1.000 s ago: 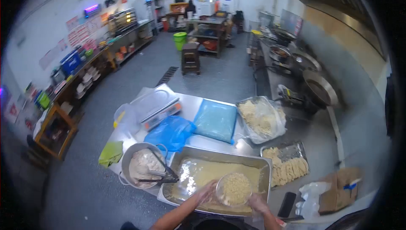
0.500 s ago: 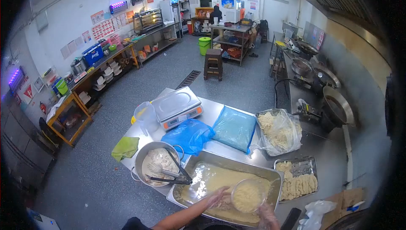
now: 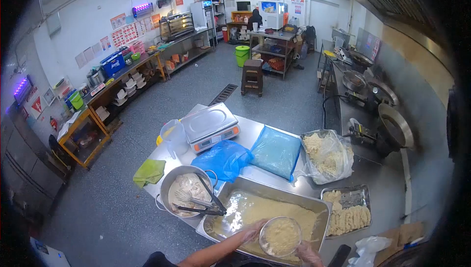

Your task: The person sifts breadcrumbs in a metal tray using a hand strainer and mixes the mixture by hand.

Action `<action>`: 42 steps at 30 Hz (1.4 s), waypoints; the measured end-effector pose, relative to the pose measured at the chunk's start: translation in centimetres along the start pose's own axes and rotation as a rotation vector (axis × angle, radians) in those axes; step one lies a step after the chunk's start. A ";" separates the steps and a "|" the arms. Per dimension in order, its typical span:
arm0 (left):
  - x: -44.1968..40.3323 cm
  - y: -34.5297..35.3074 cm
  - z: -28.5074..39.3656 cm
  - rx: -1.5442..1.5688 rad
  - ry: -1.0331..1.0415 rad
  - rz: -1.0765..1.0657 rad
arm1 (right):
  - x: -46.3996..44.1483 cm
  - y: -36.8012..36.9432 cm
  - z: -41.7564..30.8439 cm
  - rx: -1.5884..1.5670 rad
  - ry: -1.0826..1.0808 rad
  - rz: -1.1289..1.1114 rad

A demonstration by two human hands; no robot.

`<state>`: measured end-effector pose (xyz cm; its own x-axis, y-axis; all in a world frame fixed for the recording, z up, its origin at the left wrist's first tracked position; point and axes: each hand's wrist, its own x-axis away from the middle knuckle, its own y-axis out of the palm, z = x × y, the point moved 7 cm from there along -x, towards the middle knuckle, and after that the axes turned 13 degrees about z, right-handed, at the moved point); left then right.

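A round, clear-rimmed container [image 3: 280, 236] with pale yellow crumbs in it is held over the large metal tray [image 3: 274, 188]. My left hand [image 3: 252, 232] grips its left side, and my right hand [image 3: 307, 253], in a clear glove, is at its lower right rim. Yellowish crumbs [image 3: 255, 208] cover much of the tray floor. Left of the tray stands a pot [image 3: 164, 188] of whitish batter and pieces, with a whisk [image 3: 196, 200] and black tongs [image 3: 208, 194] in it. A smaller tray [image 3: 360, 199] at right holds rows of coated pieces [image 3: 349, 219].
Behind the tray are a scale [image 3: 208, 125], a clear jug [image 3: 175, 138], blue bags [image 3: 223, 160] [image 3: 275, 152] and a bag of crumbly coating [image 3: 327, 155]. A green cloth [image 3: 149, 172] lies at left. Woks [image 3: 395, 125] line the right side. A person [image 3: 254, 19] is far back.
The camera view has steadied and shifted, so the table appears further right than at first. Both hands still hold the round container, which has moved slightly left over the tray since half a second ago.
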<state>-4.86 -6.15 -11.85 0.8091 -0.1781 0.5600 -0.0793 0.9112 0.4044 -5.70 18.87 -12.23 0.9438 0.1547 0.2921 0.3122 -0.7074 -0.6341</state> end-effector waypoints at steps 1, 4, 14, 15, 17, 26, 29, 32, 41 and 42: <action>0.4 0.4 0.6 -0.054 -0.003 0.019 | -0.4 -0.3 0.4 -0.183 0.073 0.012; 2.3 1.9 1.5 0.260 -0.301 0.057 | -1.9 -1.0 1.0 0.128 -0.269 0.080; 1.1 0.5 0.4 0.246 -0.162 0.071 | 0.3 -3.7 -4.8 -0.069 0.017 0.002; 0.0 0.0 0.0 0.107 -0.052 0.070 | 0.1 -1.8 -3.7 0.206 -0.287 -0.078; -0.3 0.0 0.6 -0.057 0.071 0.079 | 0.4 4.0 1.4 0.759 -0.895 -0.230; -1.9 -0.5 -1.8 0.174 -0.067 0.046 | 1.5 -1.6 -8.0 0.179 0.050 -0.213; -5.5 -2.1 -4.6 0.145 -0.011 -0.021 | -0.4 -0.7 -3.7 0.002 0.098 -0.168; -1.1 -0.6 -1.4 0.113 0.046 0.046 | -2.3 -2.3 -2.1 -0.170 0.244 -0.037; 1.6 0.8 2.3 0.244 -0.151 0.100 | -2.1 -2.7 -8.5 -0.209 0.206 -0.097; 1.9 1.2 2.9 0.192 -0.156 0.115 | -2.6 -2.0 -7.3 -0.025 -0.038 -0.080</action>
<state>-5.10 -6.46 -8.19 0.6901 -0.1461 0.7088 -0.2865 0.8442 0.4529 -9.56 14.86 -6.53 0.9194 0.2376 0.3135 0.3848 -0.7083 -0.5918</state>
